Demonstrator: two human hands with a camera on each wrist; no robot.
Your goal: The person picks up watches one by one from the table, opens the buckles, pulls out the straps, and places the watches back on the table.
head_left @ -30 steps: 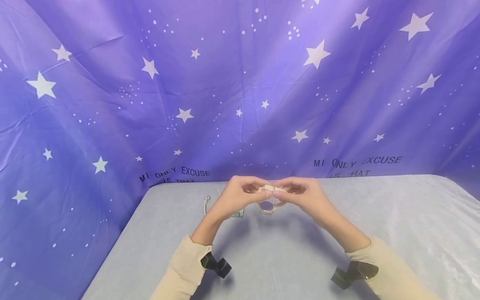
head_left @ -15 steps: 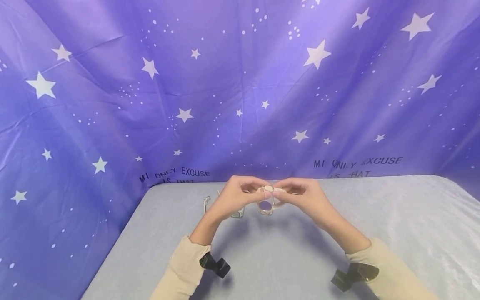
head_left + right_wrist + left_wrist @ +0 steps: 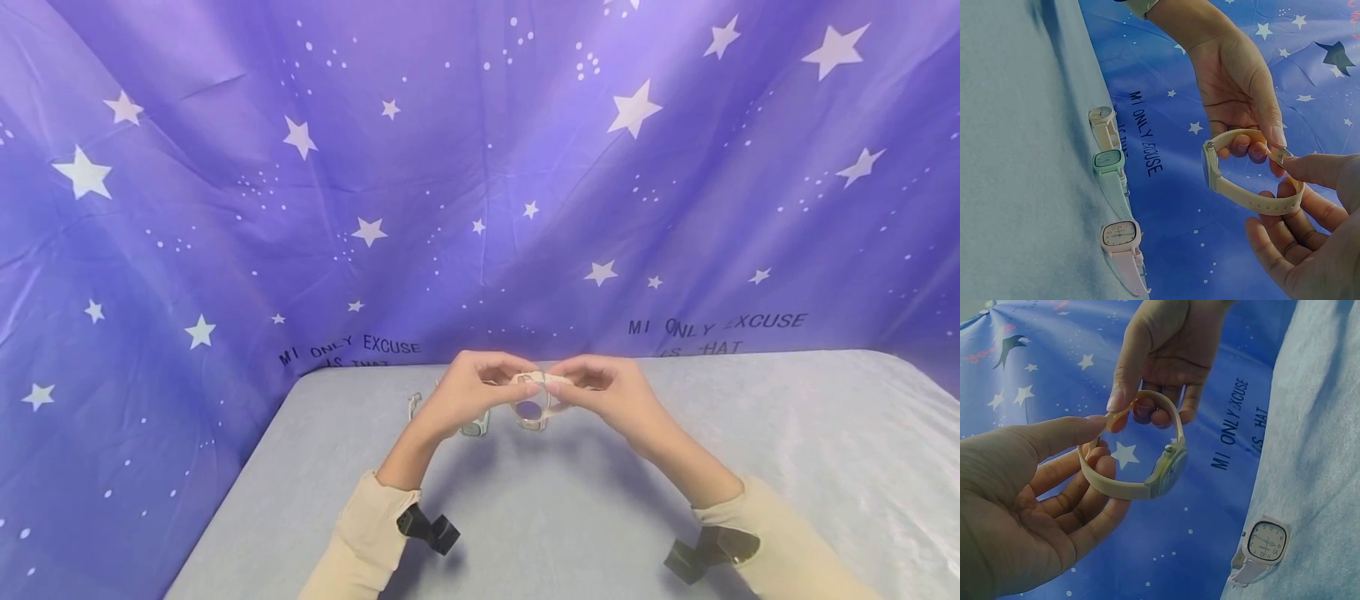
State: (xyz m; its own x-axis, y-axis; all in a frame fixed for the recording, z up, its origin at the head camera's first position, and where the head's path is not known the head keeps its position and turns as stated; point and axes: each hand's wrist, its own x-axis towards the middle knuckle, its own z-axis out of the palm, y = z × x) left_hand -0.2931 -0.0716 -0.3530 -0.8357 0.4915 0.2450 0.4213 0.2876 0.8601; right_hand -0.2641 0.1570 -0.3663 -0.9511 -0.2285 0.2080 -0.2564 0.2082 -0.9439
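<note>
Both hands hold a cream wristwatch (image 3: 1254, 201) up above the table, its strap bent round into a loop. My left hand (image 3: 472, 396) pinches the strap near the buckle (image 3: 1282, 154) between thumb and fingertips. From the other side my right hand (image 3: 611, 396) pinches the strap close by, the two thumb tips almost meeting. In the left wrist view the watch case (image 3: 1172, 469) hangs at the loop's far side from the thumbs, its crown showing. Small holes line the strap in the right wrist view. Fingertips partly cover the buckle.
On the grey cloth-covered table (image 3: 570, 533), a pink watch (image 3: 1120, 235), a mint-green watch (image 3: 1109, 161) and a beige round watch (image 3: 1101, 115) lie in a row. A purple star-patterned curtain (image 3: 450, 167) hangs behind the table.
Both hands stay in nearly the same place. Between the fingertips, the pale strap end seen upright a second ago now shows smaller and flatter, and the watch has shifted slightly.
</note>
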